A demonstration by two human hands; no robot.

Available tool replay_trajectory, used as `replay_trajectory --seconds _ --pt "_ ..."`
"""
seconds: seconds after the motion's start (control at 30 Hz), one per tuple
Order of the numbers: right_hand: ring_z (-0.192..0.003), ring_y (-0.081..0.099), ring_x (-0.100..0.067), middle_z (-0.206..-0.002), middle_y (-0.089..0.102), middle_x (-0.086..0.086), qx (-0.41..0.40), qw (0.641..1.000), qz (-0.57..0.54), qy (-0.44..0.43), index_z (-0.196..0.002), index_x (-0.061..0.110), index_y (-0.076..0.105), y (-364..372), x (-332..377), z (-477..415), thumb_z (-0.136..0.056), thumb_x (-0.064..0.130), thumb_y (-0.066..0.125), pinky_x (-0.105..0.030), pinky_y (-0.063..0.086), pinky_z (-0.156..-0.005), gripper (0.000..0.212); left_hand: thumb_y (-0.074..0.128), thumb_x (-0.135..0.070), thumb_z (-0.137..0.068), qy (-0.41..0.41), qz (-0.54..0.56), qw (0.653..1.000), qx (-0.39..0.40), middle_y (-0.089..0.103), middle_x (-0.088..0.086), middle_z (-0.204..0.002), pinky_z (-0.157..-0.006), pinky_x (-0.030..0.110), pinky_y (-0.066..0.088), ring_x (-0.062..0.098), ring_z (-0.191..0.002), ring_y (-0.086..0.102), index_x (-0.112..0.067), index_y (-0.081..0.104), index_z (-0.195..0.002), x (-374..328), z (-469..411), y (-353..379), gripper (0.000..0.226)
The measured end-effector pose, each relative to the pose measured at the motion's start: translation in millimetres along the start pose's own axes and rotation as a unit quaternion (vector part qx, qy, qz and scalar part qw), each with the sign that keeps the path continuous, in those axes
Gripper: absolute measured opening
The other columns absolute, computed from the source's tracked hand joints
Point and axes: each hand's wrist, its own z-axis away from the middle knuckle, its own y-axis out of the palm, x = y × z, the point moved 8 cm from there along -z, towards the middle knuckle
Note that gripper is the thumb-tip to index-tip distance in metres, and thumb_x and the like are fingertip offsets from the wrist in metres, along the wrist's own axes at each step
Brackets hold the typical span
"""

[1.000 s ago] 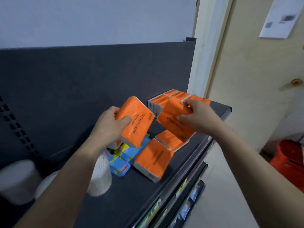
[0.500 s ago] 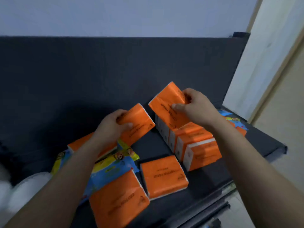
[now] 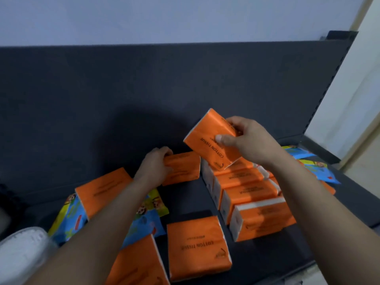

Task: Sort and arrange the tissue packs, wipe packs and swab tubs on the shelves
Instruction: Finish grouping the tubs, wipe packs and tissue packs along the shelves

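Shelf and its dark back panel fill the view. Toward the right end a standing row of orange tissue packs runs on edge from near the front edge back toward the panel. Loose orange packs lie flat left of it: one flat pack by the front edge, others further left. Blue-and-yellow wipe packs lie under those, with more at the right end beyond the row. My right hand holds a raised pack tilted above the back end of the row, thumb pressed on its printed face and fingers curled over the far edge, pinching it. My left hand grips a second pack by its left end, fingers wrapped round it, low near the back edge, just beside the row.

I judge the step is adding the raised pack to the row. To do it well I should turn it on edge like its neighbours, set it flush against the rearmost one, and release only once it stands steady.

Whether the second pack rests on the shelf I cannot tell. My arms hide part of the wipe packs and the row's right side. A white blurred tub at the front left corner is cut off, as is the nearest orange pack.
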Motion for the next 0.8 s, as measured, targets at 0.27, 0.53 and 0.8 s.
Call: replay_trajectory --seconds 0.27,0.53,0.8 --pt "-0.101 0.062 -0.02 -0.1 0.068 0.01 -0.001 0.998 0.063 0.006 -0.11 0.036 0.06 20.5 9.7 -12.1 -0.073 0.049 0.07 -0.052 0.042 -0.097 0.04 0.069 -0.008 -0.079 0.018 0.034 0.996 -0.076 0.039 -0.003 -0.105 -0.073 0.027 0.04 0.011 -0.08 0.046 -0.017 0.047 -0.103 5.3 9.3 -3.3 0.034" --pt "-0.099 0.059 -0.022 -0.101 0.064 0.008 0.05 0.991 0.126 -0.018 -0.094 0.032 0.052 59.8 24.4 -16.3 -0.065 0.04 0.078 -0.046 0.04 -0.098 0.039 0.045 0.001 -0.09 0.035 0.079 0.995 -0.058 0.059 0.006 -0.113 -0.088 0.034 0.048 0.019 -0.101 0.057 -0.013 0.063 -0.114 17.4 10.4 -20.0 0.034" --pt "-0.119 0.04 -0.026 -0.123 0.048 -0.003 0.096 0.924 0.367 -0.046 -0.122 0.026 0.053 115.4 19.8 -14.9 -0.075 0.035 0.073 -0.037 0.03 -0.096 0.052 0.048 0.0 -0.091 0.027 0.09 0.992 -0.087 0.062 -0.001 -0.108 -0.078 0.018 0.041 0.01 -0.096 0.057 -0.014 0.063 -0.11 29.7 37.5 -54.5 0.029"
